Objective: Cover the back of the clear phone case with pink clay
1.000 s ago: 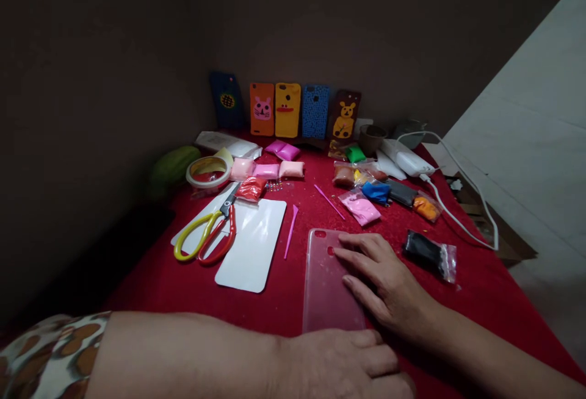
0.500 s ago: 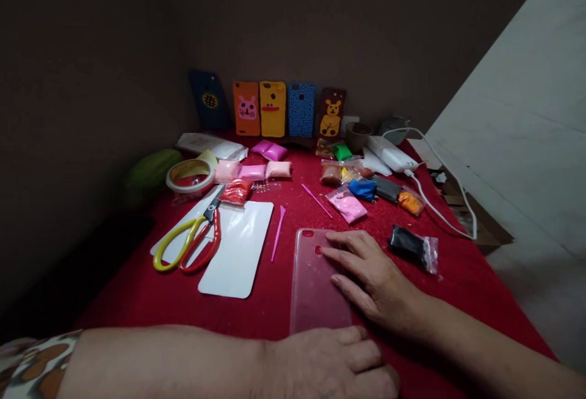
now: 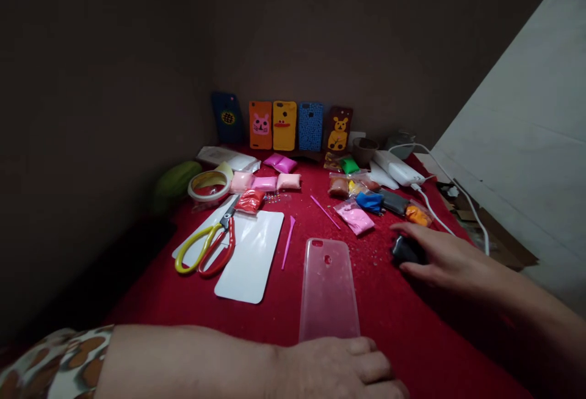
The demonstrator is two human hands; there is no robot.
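On the red cloth (image 3: 274, 319), toward the near edge: one clear phone case (image 3: 328, 289), lying flat, its round hole and corner opening at the far end, its near end hidden behind the left hand (image 3: 341, 365).
Left hand: back of the hand uppermost, forearm laid across from the left; fingers bent, tips out of sight; whether they grip the case cannot be told.
Right hand (image 3: 444, 258): well apart from the case, on its right; thumb on the near side and forefinger on the far side, grasping the black packet (image 3: 407, 251).
Scissors (image 3: 226, 219): one pair, one handle yellow, one red; blades pointing away; resting over white cards (image 3: 249, 258).
Slim pink tools (image 3: 287, 243): two; one just beside the nearer card, one farther back.
Packets, left of centre: red packet (image 3: 250, 201) near the scissor blades; a row of three pink packets (image 3: 264, 183) behind it.
Packets, right of centre: blue packet (image 3: 370, 202), orange packet (image 3: 419, 215) and green packet (image 3: 350, 165), among others.
Tape roll (image 3: 196, 195): one, on its side, left of the pink row.
Decorated cases (image 3: 284, 125): five, standing upright along the back; navy, orange, yellow, blue, brown.
White device (image 3: 398, 167): one, far right, cable attached.
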